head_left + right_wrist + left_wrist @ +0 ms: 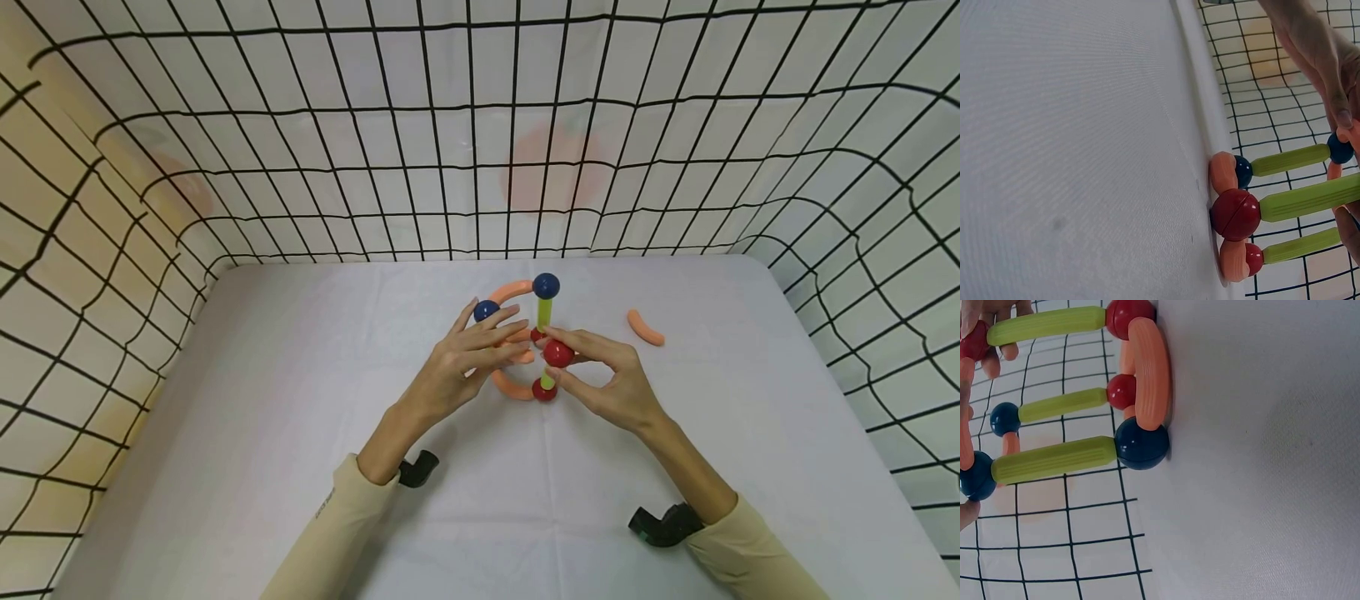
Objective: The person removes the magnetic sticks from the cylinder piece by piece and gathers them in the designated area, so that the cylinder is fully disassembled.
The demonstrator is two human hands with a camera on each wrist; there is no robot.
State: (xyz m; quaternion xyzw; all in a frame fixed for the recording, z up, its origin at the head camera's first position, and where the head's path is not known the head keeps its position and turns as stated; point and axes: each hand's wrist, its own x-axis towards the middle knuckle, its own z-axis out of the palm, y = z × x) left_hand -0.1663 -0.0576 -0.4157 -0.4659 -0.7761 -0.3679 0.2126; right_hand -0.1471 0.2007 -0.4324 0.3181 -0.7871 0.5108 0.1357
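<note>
A toy frame [1064, 404] of balls, rods and curved pieces stands on the white table [450, 533], a little toward the far side of the middle. Its 3 green rods [544, 313] are upright, each with a ball at both ends. At the top are 2 blue balls, 1 far [546, 286] and 1 at the left [486, 312], plus a near red ball [558, 353]. Orange arcs [1151, 375] link balls at both levels.

The right hand [611, 371] pinches the near red ball between thumb and fingers. The left hand [453, 367] reaches over the frame's left side, fingers extended and spread, touching the left blue ball and the arc beside it.

A loose orange arc [645, 328] lies on the table to the right of the frame, well apart from it. Beige sleeves [330, 533] cover both forearms, and 1 black fitting [666, 525] shows at each wrist. A black wire grid [470, 27] borders the far, left and right sides.
</note>
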